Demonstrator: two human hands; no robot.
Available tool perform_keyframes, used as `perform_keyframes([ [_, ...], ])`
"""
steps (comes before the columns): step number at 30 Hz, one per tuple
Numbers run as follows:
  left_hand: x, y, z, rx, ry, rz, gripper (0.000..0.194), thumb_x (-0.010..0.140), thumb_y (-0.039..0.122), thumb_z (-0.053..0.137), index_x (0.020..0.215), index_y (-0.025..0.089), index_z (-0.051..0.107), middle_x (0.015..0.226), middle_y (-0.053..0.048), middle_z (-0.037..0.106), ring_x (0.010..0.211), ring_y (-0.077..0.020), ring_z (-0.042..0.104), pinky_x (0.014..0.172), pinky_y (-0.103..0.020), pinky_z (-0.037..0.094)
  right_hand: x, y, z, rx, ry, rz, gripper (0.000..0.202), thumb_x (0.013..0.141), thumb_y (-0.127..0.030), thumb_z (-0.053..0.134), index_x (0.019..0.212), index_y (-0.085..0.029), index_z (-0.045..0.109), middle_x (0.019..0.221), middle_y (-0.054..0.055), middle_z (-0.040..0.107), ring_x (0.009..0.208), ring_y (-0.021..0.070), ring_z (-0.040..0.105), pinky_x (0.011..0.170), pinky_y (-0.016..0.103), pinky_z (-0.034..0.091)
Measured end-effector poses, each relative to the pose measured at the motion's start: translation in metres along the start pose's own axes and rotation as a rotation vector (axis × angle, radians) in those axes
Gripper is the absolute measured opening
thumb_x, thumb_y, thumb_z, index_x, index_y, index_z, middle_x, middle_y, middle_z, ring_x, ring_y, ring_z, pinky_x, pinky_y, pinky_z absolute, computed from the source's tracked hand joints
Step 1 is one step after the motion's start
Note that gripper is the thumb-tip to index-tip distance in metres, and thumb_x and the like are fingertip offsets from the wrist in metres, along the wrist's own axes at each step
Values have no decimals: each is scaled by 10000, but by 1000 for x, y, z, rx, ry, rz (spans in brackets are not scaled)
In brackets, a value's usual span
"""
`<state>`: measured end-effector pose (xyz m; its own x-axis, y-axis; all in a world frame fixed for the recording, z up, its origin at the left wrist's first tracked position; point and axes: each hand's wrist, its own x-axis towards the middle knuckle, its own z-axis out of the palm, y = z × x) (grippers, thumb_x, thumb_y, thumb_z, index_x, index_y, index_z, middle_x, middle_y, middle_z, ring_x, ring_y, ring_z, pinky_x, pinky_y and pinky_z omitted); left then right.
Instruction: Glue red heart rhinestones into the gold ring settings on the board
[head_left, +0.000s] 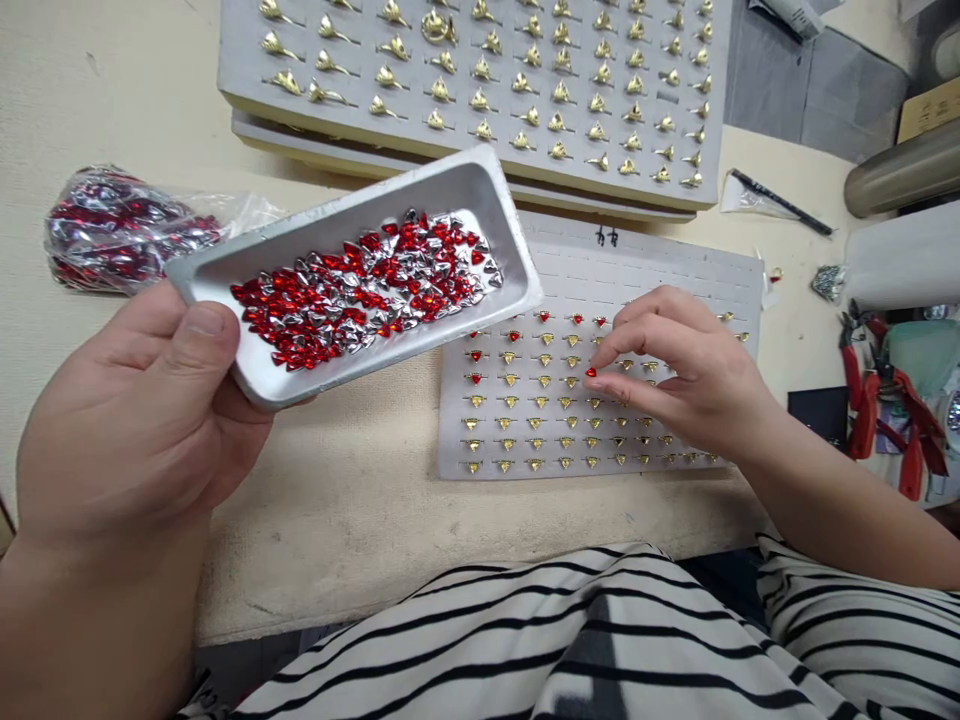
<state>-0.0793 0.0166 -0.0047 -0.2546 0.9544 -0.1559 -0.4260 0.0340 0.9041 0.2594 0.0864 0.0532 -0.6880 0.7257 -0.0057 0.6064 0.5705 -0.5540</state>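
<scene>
My left hand (150, 390) grips the near left end of a shallow metal tray (352, 375), thumb over the rim. Loose red rhinestones (300, 300) with silver backs lie in it. Pinched between thumb and index finger of my right hand (667, 360) is a single red rhinestone (591, 372). That hand is over a grey foam ring board (480, 450) slotted with rows of gold rings (535, 443). Red stones sit in some settings at the upper left of the rows; the settings lower down show bare gold. My right hand hides part of the rows.
Behind stands a stack of foam boards (300, 125) full of gold rings. A clear bag of red stones (127, 230) lies at left. To the right are a black pen (780, 202), red-handled pliers (911, 440) and white and brown rolls.
</scene>
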Motion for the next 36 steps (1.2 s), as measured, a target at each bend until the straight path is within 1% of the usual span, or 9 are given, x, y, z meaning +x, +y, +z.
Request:
perform_keyframes([
  [4, 1, 1, 1, 26, -14, -2, 310, 1020, 41, 494, 1252, 98, 690, 1382, -88, 718, 1520, -302, 495, 1220, -537, 486, 0, 1, 1, 9, 7, 12, 31, 965, -258, 713, 980, -284, 705, 991, 38, 723, 975, 246, 681, 848, 432, 542],
  [8, 2, 1, 1, 28, -5, -2, 307, 1016, 30, 474, 1205, 96, 708, 1349, -87, 737, 1503, -289, 519, 1217, -504, 494, 0, 3, 2, 22, 14, 14, 48, 970, -251, 700, 1008, -271, 720, 997, 46, 721, 973, 236, 678, 854, 426, 543],
  [12, 2, 2, 2, 18, -26, 10, 311, 1025, 5, 438, 1143, 101, 710, 1309, -67, 754, 1518, -266, 500, 1229, -512, 481, 0, 3, 3, 33, 11, 21, 91, 979, -235, 673, 1032, -273, 736, 991, 48, 725, 957, 229, 676, 840, 424, 543],
  [17, 1, 1, -1, -15, -32, 0, 226, 1017, 38, 531, 1163, 70, 700, 1350, -112, 730, 1551, -292, 448, 1279, -472, 429, 1, 6, 2, -2, 4, 25, 158, 1000, -231, 633, 1065, -290, 764, 964, 43, 733, 940, 225, 677, 836, 421, 541],
  [20, 1, 0, -3, -14, -5, 6, 171, 996, 51, 591, 1126, 72, 699, 1375, -127, 711, 1559, -312, 433, 1284, -490, 420, 4, 11, 3, -5, -1, 28, 182, 998, -241, 630, 1075, -311, 779, 960, 40, 726, 943, 228, 670, 840, 424, 537],
  [25, 2, -1, -3, -6, 10, 3, 143, 995, 64, 609, 1108, 80, 694, 1392, -126, 699, 1548, -321, 451, 1280, -504, 431, 13, 22, 4, -28, -22, 35, 174, 982, -276, 656, 1056, -322, 807, 988, 49, 691, 942, 225, 642, 849, 423, 524],
  [30, 1, 0, -2, -14, 6, 7, 176, 1000, 55, 587, 1135, 75, 698, 1382, -122, 710, 1552, -307, 445, 1288, -477, 421, 18, 29, 5, -27, -58, -1, 195, 994, -272, 634, 1067, -307, 811, 1006, 62, 670, 963, 228, 625, 850, 425, 513],
  [33, 1, 1, -1, 12, -6, 1, 239, 1018, 40, 524, 1158, 91, 711, 1287, -95, 757, 1530, -276, 484, 1288, -484, 422, 19, 31, 5, -26, -80, 8, 199, 995, -277, 630, 1072, -321, 808, 1020, 59, 664, 973, 232, 619, 859, 429, 507],
  [36, 2, 1, 1, 27, 17, -9, 247, 1013, 36, 523, 1159, 89, 715, 1233, -98, 775, 1506, -280, 516, 1286, -501, 421, 19, 32, 5, -26, -79, 0, 199, 996, -274, 632, 1072, -316, 811, 1022, 60, 661, 977, 231, 616, 869, 430, 502],
])
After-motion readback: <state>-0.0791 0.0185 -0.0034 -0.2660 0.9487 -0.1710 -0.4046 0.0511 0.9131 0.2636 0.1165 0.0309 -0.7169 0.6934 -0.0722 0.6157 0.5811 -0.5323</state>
